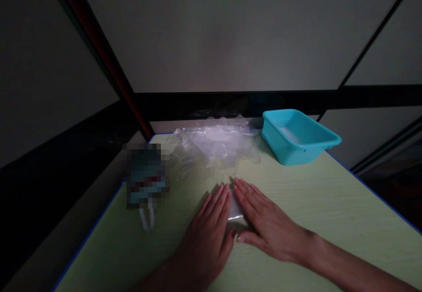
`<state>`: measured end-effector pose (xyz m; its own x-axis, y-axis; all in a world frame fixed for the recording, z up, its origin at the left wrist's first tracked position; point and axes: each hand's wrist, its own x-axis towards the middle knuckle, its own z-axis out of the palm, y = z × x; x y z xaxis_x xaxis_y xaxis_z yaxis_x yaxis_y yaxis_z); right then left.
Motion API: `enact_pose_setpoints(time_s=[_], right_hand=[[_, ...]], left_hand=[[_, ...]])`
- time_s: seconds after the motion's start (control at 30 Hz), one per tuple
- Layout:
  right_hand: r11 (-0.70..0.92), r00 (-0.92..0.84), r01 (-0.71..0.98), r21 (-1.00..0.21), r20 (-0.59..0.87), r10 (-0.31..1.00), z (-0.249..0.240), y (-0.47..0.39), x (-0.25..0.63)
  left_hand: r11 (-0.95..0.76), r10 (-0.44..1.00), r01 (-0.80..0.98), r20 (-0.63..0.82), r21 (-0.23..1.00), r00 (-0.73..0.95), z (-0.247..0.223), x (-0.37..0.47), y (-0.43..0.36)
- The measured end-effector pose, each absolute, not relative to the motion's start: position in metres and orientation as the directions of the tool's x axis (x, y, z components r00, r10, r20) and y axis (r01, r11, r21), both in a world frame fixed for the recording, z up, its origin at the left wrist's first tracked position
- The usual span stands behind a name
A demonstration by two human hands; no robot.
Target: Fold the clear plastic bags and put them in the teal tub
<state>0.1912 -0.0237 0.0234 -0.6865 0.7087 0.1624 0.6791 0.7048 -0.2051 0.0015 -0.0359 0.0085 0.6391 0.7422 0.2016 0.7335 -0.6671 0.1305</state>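
Flat on the table, a small white plastic packet [235,210] lies mostly covered by my two hands. My left hand [211,230] rests palm down over its left side, fingers stretched forward. From the right, my right hand [263,219] presses palm down on the other side, fingers also straight. The two thumbs come close together just below the packet. What the packet contains cannot be made out. Beyond the fingertips lies a loose pile of clear plastic bags [217,140].
A turquoise plastic basin [290,151] stands at the back right, with something whitish inside. On the left is a blurred-out item [147,175] with a white strap loop [147,217]. The pale green table [313,195] has a blue edge and meets a panelled wall [231,37].
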Motion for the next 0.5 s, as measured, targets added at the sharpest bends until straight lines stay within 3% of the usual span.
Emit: enact_pose_setpoints(time_s=[0.23,0.5], right_hand=[[0.730,-0.708,0.662,-0.169,0.175,0.684,0.0147,-0.0251,0.1906],[0.734,-0.715,0.664,-0.140,0.165,0.679,0.0145,-0.0263,0.1911]], left_hand=[[-0.669,0.743,0.734,0.078,0.120,0.665,0.0153,0.0033,-0.0345],[-0.661,0.750,0.741,0.056,0.120,0.660,0.0133,0.0026,-0.0351]])
